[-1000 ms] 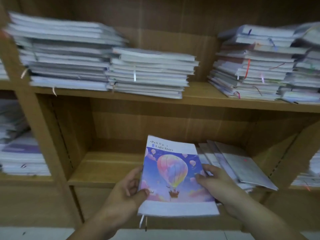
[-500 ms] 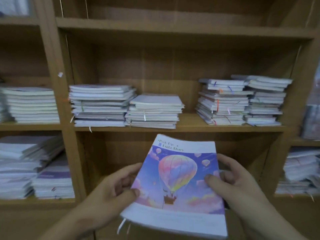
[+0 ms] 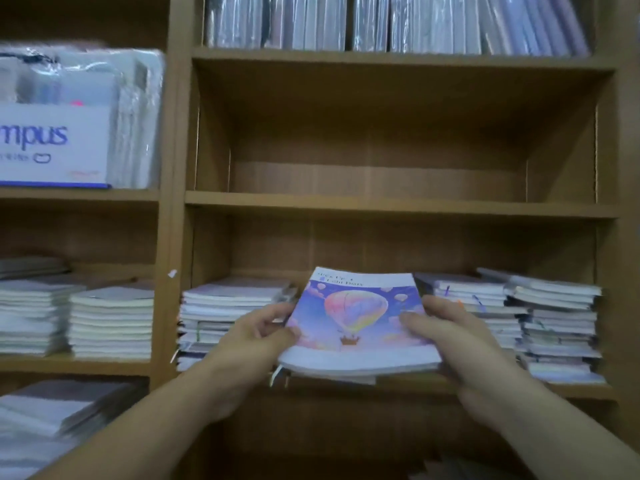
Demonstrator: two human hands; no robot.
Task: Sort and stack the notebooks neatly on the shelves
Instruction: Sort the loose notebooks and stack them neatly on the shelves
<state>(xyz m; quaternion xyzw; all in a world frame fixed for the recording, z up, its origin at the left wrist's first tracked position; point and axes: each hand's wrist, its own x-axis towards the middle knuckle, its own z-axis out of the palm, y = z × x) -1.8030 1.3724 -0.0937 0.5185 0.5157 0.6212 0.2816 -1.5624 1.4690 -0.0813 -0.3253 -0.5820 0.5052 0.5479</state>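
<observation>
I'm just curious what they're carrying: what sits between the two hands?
The head view shows a balloon notebook between the left hand and the right hand. Each hand grips one side edge of it.

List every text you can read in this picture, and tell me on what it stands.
"mpus": on the white wrapped pack on the upper left shelf, cut off by the frame edge.
Small line under it: too blurred to read.
Title on the balloon notebook cover: too blurred to read.
</observation>
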